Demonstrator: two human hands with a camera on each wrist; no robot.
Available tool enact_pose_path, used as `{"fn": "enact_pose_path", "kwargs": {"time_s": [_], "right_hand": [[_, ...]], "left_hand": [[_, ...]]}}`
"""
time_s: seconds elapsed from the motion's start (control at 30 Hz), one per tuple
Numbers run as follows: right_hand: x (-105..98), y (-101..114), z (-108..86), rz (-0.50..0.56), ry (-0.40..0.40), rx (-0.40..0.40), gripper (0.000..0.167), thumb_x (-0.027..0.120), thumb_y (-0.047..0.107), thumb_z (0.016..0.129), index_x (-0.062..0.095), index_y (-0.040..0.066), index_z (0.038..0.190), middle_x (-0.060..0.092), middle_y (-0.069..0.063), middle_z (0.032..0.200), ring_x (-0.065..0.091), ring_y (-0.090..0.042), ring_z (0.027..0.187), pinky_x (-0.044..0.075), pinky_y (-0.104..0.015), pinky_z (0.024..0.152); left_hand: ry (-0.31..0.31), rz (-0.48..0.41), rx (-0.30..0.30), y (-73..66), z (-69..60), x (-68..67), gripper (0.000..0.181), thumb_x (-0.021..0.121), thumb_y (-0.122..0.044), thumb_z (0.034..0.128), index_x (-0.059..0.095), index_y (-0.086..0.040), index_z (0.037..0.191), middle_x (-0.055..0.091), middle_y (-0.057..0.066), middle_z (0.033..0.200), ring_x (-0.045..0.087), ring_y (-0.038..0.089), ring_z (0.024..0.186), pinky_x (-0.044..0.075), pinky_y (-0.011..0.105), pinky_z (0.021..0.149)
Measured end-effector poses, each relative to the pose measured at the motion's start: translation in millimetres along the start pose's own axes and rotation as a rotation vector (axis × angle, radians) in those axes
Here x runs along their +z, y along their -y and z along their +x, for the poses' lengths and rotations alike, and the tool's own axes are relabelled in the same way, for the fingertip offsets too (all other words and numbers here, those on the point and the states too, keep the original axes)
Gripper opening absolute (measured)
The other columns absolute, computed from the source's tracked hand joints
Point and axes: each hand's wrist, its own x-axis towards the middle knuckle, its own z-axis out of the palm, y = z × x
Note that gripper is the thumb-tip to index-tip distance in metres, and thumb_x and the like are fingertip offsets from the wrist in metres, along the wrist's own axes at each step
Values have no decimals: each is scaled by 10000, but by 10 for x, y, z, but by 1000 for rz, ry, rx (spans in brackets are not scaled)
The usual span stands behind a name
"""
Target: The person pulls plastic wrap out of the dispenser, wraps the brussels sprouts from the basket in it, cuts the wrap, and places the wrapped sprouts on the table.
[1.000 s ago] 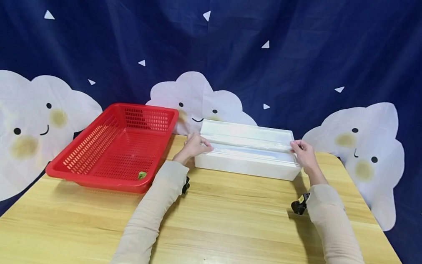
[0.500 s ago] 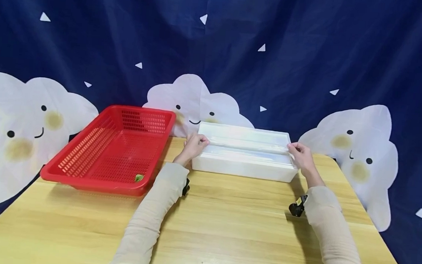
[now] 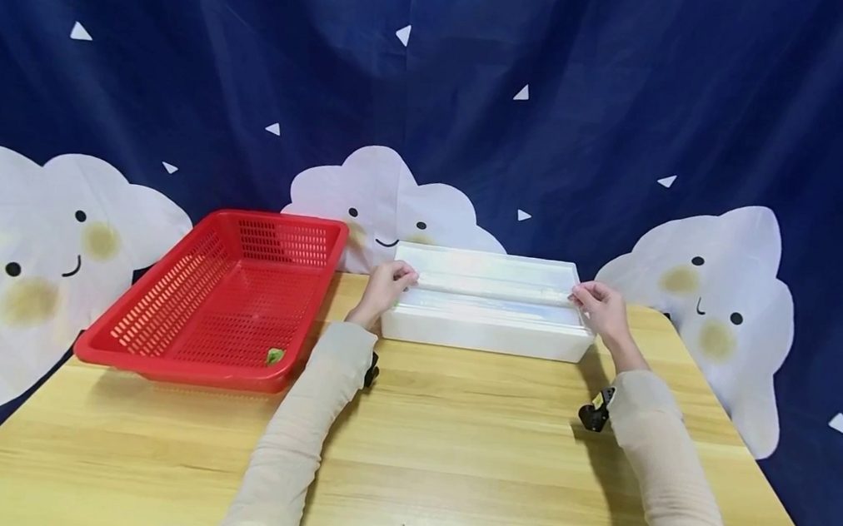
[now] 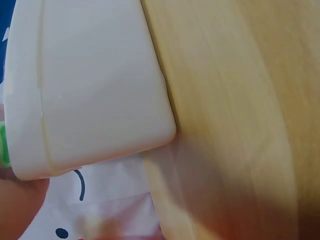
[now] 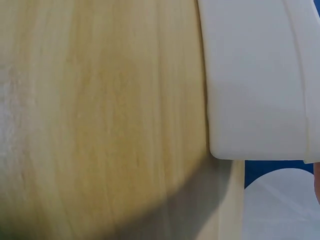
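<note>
**Clear sheet across white box, apparently held by fingertips alone**

Near the far edge of the glossy, pale wood-grain worktop: a long white rectangular plastic box, with a clear, shiny plastic sheet across its top. Left hand at one end and right hand at the other, nearly closed, apparently pinching the sheet's ends; exact contact too small to tell. Beside the left hand, a small bright-green plastic piece.

Likely risks: creasing or tearing from uneven tension between the hands; a lost end from so slight a pinch; sliding of the box from any push towards the far edge.

To the left, near the box but apart, a red perforated plastic basket, with a small green scrap in its near right corner. Behind, a navy-blue fabric curtain with white triangles and smiling clouds.
</note>
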Motion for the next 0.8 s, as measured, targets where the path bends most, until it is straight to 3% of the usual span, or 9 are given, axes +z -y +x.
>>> {"fn": "enact_pose_path", "kwargs": {"time_s": [0.1,0.23,0.37,0.47,0.6,0.8], "right_hand": [[-31,61,-10,-6,41,-19,261,558,17,884,514,-222,979,589,166,679,538,34,648,431,-87,619],[-80,49,-8,-50,94,-25,330,594,25,863,515,-200,1092,585,150,743,520,56,688,413,-75,646],[-70,-49,42,-163,117,-44,354,627,55,848,541,-154,1121,565,160,769,491,55,693,397,-89,625],[-37,-107,69,-241,84,-56,296,639,60,840,589,-139,1054,608,88,774,473,42,677,392,-103,601],[-7,-134,67,-272,16,-30,242,646,88,840,634,-125,954,661,-8,789,470,20,663,389,-112,592],[-1,-105,65,-215,7,41,272,646,183,849,640,-83,907,578,188,720,465,-40,683,382,-145,604]], "left_hand": [[23,-40,-13,6,0,-11,116,635,-59,839,652,34,905,663,166,853,569,206,739,445,232,666],[52,-84,-11,17,-4,-21,227,653,43,784,635,58,1010,657,192,895,594,242,788,479,243,706],[-31,-34,-2,29,-7,-32,249,653,74,760,657,54,1008,660,188,842,587,249,755,459,233,678],[-84,18,-29,35,-11,-33,191,674,35,763,689,31,954,663,166,817,562,223,715,421,224,632],[-78,29,-69,38,-16,-21,140,671,-19,794,705,8,926,679,149,867,552,198,706,414,216,618],[-75,-62,-100,76,-3,-30,110,665,-46,809,706,6,897,681,145,881,512,136,660,406,205,595]]}}
